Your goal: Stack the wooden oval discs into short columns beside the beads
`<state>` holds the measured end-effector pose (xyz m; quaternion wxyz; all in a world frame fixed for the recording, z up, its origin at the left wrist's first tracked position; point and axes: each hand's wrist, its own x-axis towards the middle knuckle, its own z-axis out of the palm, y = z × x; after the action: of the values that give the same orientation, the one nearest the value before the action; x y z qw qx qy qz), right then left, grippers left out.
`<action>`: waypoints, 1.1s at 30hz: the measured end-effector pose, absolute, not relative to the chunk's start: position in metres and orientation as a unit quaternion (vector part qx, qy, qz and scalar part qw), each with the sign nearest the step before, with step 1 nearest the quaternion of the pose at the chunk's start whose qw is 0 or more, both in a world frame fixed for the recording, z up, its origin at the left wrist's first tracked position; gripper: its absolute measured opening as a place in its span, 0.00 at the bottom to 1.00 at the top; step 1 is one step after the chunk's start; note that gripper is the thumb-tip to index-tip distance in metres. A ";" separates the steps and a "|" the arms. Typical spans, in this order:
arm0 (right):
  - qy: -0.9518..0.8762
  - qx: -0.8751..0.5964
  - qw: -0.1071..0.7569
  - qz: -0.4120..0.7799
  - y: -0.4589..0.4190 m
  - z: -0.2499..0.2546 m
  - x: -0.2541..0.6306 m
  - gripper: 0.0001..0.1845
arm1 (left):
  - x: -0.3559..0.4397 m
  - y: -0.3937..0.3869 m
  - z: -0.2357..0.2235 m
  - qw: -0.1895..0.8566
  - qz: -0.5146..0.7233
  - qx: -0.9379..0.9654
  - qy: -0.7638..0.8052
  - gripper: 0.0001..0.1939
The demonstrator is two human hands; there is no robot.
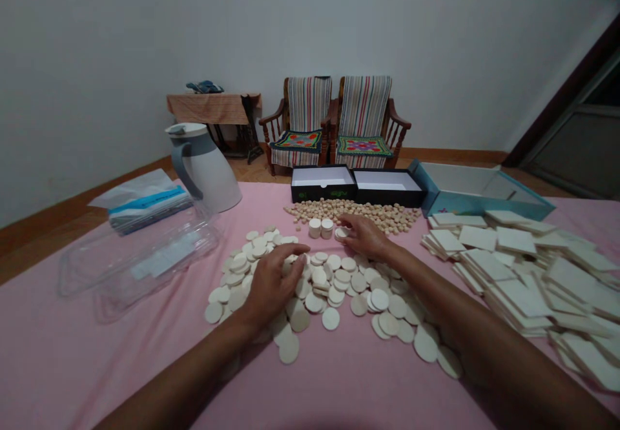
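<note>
Pale round wooden discs lie in a broad loose heap across the pink cloth. My left hand rests over the heap's left part, thumb and fingers apart, with no disc seen gripped between them. Beyond the heap stand two short, neat stacks of discs, a left stack and a right stack. Just right of them, my right hand has its thumb and fingers around a few discs, low at the cloth. How many discs it holds is unclear.
Small wooden pieces spread behind the stacks, before two black box halves. Square wooden tiles pile up at right, near a blue box. A jug, clear plastic tray and tissue pack stand left.
</note>
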<state>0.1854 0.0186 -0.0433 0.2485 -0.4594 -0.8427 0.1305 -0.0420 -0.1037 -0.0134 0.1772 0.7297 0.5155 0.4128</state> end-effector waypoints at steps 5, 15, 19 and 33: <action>-0.843 -0.475 0.222 0.121 0.013 -0.039 0.188 0.08 | -0.033 -0.081 -0.003 0.372 0.510 0.593 0.500 0.13; -0.826 -0.487 0.263 0.106 0.013 -0.040 0.191 0.09 | -0.042 -0.052 -0.029 0.394 0.586 0.479 0.521 0.15; -0.827 -0.480 0.266 0.121 0.016 -0.039 0.187 0.11 | -0.042 -0.056 -0.029 0.405 0.571 0.491 0.518 0.14; -0.820 -0.521 0.210 0.108 0.011 -0.034 0.182 0.13 | -0.037 -0.060 -0.025 0.437 0.570 0.482 0.501 0.14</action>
<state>0.1824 0.0111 -0.0341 0.2098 -0.5208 -0.8204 0.1077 -0.0374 -0.0597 -0.0247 0.4367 0.4825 0.5015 0.5701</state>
